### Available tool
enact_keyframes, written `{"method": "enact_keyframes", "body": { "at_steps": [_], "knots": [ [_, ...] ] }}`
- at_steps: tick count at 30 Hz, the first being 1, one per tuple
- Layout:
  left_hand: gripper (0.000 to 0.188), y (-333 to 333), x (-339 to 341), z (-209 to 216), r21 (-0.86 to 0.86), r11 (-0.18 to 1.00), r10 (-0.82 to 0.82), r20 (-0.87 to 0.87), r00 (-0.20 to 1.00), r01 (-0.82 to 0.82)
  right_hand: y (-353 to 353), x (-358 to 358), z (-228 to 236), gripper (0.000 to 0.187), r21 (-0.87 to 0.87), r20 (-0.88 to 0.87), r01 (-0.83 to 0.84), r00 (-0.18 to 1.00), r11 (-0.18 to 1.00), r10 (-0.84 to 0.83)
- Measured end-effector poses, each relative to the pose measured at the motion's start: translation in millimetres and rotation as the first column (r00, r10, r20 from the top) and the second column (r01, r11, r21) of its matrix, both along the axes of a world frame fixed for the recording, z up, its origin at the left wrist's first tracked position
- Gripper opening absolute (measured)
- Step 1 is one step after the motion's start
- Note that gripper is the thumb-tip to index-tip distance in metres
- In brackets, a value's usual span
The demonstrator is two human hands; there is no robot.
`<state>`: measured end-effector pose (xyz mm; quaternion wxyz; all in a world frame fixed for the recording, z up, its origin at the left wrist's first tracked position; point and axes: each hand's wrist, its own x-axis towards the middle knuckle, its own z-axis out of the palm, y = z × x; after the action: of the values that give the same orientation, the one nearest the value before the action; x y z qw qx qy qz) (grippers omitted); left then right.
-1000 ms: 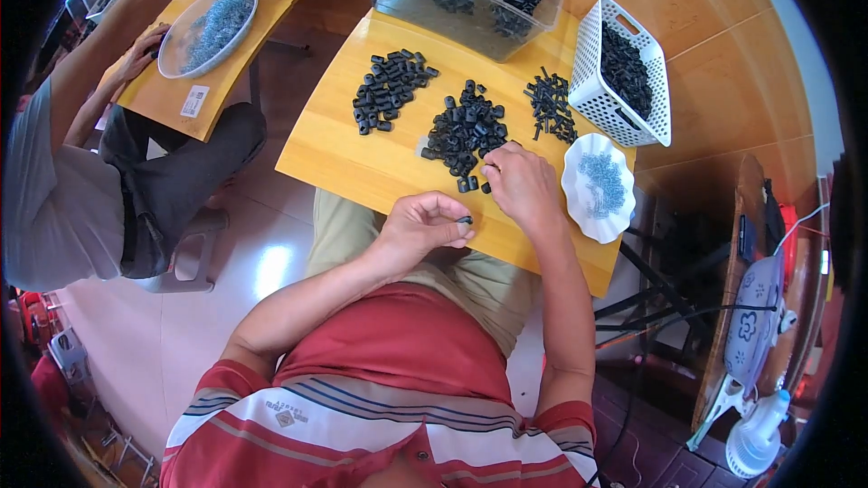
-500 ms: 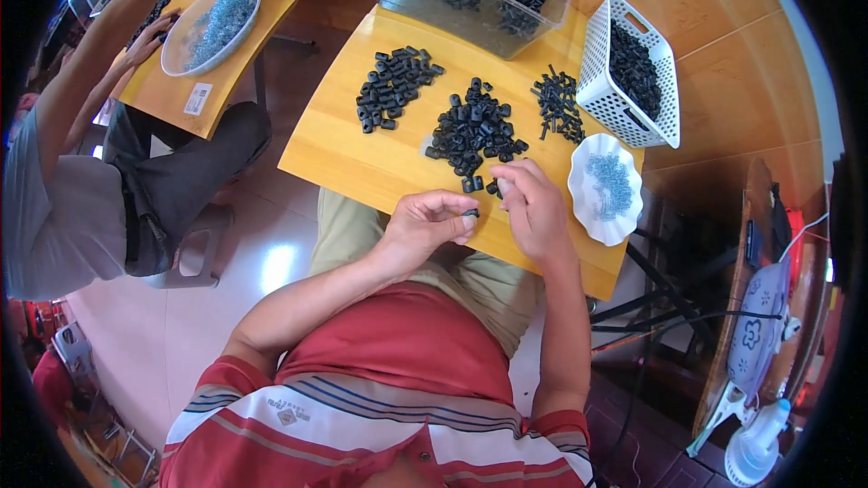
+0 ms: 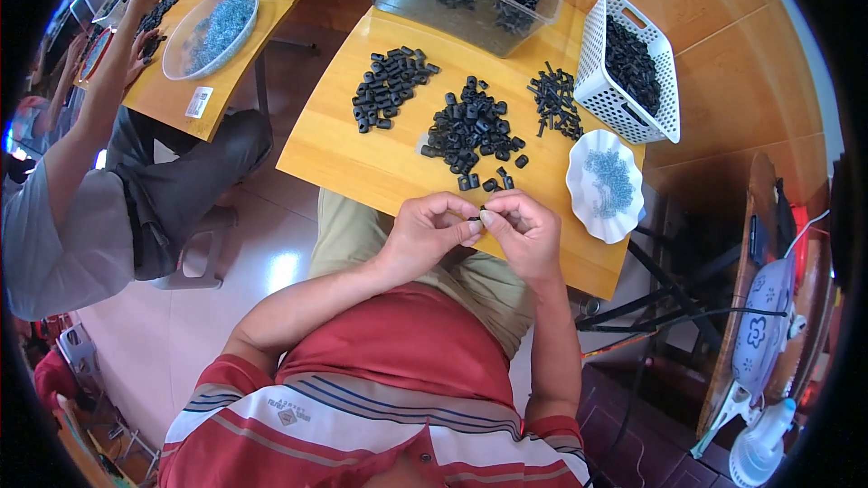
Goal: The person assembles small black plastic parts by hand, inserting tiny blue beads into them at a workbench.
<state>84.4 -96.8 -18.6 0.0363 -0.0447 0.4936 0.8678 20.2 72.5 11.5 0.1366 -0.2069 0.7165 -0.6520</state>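
Wooden table point(image 3: 380, 172), tiny black part point(image 3: 476, 216)

A single head-worn fisheye camera is looking steeply down from close above, facing forward over the wooden table point(image 3: 380, 172). The left hand point(image 3: 432, 228) and right hand point(image 3: 523, 230) are meeting near frame centre; beyond them, straight edges are bending toward the dark rim.

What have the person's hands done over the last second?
The right hand came back from the middle pile of black parts to meet the left hand; both now pinch a small black part together. The other piles, white basket and white dish stayed as they were.
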Motion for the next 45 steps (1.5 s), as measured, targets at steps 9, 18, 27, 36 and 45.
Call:
{"method": "enact_keyframes", "body": {
  "at_steps": [9,18,27,36,45],
  "knots": [
    [0.01,3,4,1,-0.193,0.979,0.05,-0.054,0.997,-0.059,5,-1,-4,0.01,-0.038,-0.097,-0.056,0.994,0.998,0.052],
    [0.01,6,6,5,-0.35,0.927,0.096,-0.131,0.987,-0.136,9,4,-2,0.015,-0.06,0.104,-0.002,0.995,0.998,0.009],
    [0.011,7,6,8,-0.419,0.898,0.078,-0.151,0.985,-0.135,12,2,-4,0.017,-0.131,0.199,-0.005,0.98,0.991,0.031],
    [0.013,7,6,4,-0.399,0.909,0.084,-0.113,0.99,-0.122,14,4,-5,0.014,-0.069,0.226,-0.038,0.973,0.997,0.052],
    [0.014,8,7,3,-0.365,0.924,0.082,-0.11,0.991,-0.117,12,9,-16,0.015,-0.145,0.119,-0.023,0.992,0.989,0.041]
  ]
}}
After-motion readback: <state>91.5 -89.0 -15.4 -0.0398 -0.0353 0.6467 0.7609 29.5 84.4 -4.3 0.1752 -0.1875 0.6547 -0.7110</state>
